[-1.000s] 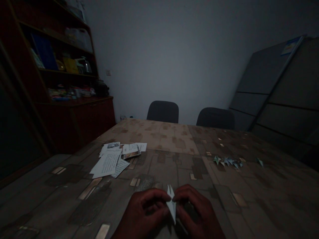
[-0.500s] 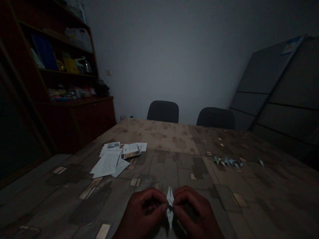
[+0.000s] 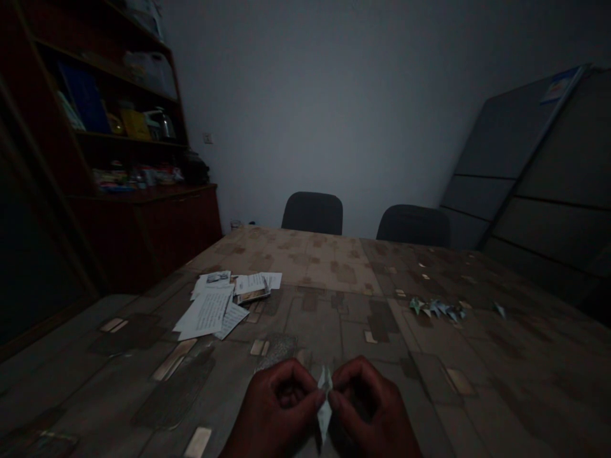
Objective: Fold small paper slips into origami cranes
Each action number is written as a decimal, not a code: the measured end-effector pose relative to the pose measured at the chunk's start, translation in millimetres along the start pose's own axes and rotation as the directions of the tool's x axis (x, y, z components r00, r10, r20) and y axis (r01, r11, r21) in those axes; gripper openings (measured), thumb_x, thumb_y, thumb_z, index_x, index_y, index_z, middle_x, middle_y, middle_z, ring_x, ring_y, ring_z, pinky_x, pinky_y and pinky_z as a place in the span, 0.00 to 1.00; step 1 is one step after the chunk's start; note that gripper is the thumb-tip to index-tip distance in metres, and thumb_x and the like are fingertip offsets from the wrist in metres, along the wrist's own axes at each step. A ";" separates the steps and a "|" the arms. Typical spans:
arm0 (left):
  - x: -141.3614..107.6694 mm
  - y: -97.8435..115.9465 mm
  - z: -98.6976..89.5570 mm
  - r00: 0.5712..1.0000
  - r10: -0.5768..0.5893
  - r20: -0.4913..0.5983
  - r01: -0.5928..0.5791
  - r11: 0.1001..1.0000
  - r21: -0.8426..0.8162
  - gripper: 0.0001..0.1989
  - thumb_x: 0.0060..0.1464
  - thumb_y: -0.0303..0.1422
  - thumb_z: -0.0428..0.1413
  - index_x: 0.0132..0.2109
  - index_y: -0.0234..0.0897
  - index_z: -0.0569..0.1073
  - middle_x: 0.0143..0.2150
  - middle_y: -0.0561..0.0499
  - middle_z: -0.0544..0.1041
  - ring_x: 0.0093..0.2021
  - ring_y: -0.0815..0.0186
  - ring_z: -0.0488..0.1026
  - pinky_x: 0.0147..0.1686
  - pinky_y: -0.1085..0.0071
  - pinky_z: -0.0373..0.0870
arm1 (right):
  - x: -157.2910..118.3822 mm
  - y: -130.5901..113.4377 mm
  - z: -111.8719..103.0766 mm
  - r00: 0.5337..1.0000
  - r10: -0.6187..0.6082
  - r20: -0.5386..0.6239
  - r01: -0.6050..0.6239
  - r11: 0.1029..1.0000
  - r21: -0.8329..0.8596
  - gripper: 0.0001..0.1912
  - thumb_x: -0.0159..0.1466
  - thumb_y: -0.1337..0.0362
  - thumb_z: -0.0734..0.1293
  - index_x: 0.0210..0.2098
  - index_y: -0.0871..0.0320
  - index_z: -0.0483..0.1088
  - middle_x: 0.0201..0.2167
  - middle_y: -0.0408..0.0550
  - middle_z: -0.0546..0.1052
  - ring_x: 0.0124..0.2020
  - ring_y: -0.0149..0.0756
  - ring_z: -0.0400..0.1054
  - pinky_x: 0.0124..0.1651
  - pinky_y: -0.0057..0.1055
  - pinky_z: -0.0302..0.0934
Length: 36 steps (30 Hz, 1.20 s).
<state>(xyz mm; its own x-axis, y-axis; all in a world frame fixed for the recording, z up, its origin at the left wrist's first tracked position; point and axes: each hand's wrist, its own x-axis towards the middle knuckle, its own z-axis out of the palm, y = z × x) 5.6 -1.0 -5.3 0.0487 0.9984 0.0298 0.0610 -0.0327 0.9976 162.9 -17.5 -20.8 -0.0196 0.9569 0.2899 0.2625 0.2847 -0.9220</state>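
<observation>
Near the bottom centre, a small folded paper stands upright between my two hands, narrow and pointed at its ends. My left hand pinches its left side between thumb and forefinger. On the right side, the thumb and forefinger of my right hand pinch it too. The fingertips of both hands nearly meet and cover the paper's middle. A row of several small folded paper pieces lies on the table at the right, and one more folded piece sits apart from them.
Printed paper sheets lie in a loose pile at the left of the patterned table. Two dark chairs stand behind its far edge. A wooden shelf cabinet is at the left, grey panels at the right.
The folded paper has turned slightly, and its upper tip sits lower and looks more closed. Both hands keep their pinch, with small shifts of the fingers.
</observation>
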 end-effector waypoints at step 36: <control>-2.1 -1.0 3.4 0.989 -0.073 0.130 0.088 0.990 -0.113 0.11 0.36 0.21 0.56 0.28 0.40 0.64 0.19 0.62 0.67 0.20 0.73 0.62 0.23 0.76 0.55 | 2.4 4.5 8.0 0.987 0.158 0.026 -0.159 0.945 0.285 0.14 0.57 0.57 0.71 0.40 0.56 0.69 0.27 0.41 0.72 0.28 0.33 0.66 0.32 0.29 0.57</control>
<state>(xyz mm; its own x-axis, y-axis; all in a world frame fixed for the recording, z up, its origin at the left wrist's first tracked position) 8.9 -3.2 -6.5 0.1731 0.9835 -0.0518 -0.0478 0.0609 0.9970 156.4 -13.5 -26.3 -0.0034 0.9910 0.1340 -0.0233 0.1339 -0.9907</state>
